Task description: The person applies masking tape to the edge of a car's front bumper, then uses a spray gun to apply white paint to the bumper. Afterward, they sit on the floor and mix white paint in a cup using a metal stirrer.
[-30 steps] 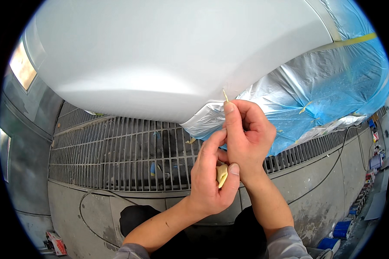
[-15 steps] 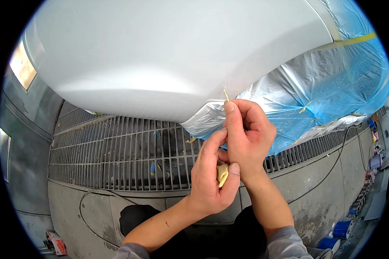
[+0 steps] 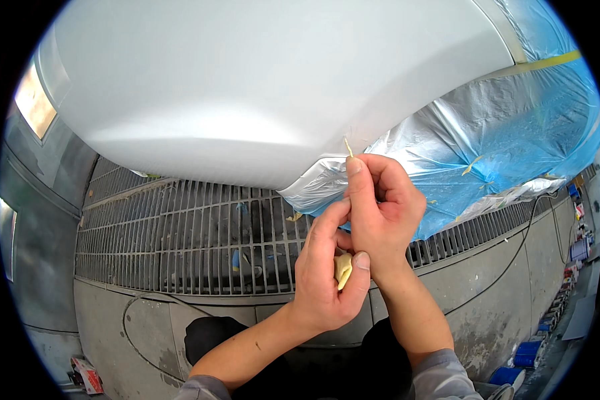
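Observation:
My right hand (image 3: 383, 207) is closed in a pinch on a thin pale-yellow twisted strip (image 3: 349, 148). The strip's tip points up at the lower edge of a silver-grey car body panel (image 3: 240, 80), near the wheel-arch corner; I cannot tell whether it touches the paint. Below it, my left hand (image 3: 327, 283) is curled against the right wrist. Between its thumb and palm sits a folded pale-yellow cloth-like piece (image 3: 343, 269), mostly hidden by the fingers. Blue and silver masking film (image 3: 500, 133) covers the area just right of the panel.
Beneath the panel runs a metal floor grate (image 3: 180, 233) with bits of debris. A dark hose (image 3: 487, 287) curves over the concrete floor at right, and another cable (image 3: 128, 323) loops at left. Blue cans (image 3: 528, 355) line the right side. A red-and-white box (image 3: 87, 375) lies at lower left.

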`<state>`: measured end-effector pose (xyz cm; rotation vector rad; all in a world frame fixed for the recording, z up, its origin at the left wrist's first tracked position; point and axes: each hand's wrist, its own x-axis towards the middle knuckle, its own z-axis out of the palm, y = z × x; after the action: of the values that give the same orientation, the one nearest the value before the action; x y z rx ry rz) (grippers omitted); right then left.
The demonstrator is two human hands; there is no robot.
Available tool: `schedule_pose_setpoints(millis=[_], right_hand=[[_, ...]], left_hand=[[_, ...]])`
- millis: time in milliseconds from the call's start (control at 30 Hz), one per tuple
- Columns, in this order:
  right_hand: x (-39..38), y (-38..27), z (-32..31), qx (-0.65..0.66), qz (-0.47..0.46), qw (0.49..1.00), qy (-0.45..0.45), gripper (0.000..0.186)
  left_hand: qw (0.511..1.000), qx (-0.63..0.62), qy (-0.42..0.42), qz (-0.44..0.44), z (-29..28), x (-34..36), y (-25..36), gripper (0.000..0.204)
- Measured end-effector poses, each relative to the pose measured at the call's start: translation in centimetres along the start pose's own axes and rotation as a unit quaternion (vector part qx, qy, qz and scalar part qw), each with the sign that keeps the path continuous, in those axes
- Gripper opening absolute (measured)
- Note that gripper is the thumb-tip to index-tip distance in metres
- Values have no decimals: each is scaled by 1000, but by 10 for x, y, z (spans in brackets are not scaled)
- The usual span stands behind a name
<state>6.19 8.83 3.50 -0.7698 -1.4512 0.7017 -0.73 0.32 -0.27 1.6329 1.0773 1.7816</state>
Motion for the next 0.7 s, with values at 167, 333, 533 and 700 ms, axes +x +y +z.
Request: schedule_pose_setpoints(millis=[167, 333, 533, 700], right_hand=[[0, -1, 0, -4, 7, 1000, 1, 13], [-1, -1, 0, -8, 6, 1000, 0, 13], [0, 1, 0, -8, 1, 1000, 9, 10], [-1, -1, 0, -7, 7, 1000, -1, 13]], left_hand=[[999, -29, 18, -12, 2, -3, -1, 58], [1000, -12, 8, -1, 0, -1, -2, 60], [1000, 3, 0, 0, 0, -1, -1, 61], [1000, 3, 2, 3, 1, -1, -2, 61]])
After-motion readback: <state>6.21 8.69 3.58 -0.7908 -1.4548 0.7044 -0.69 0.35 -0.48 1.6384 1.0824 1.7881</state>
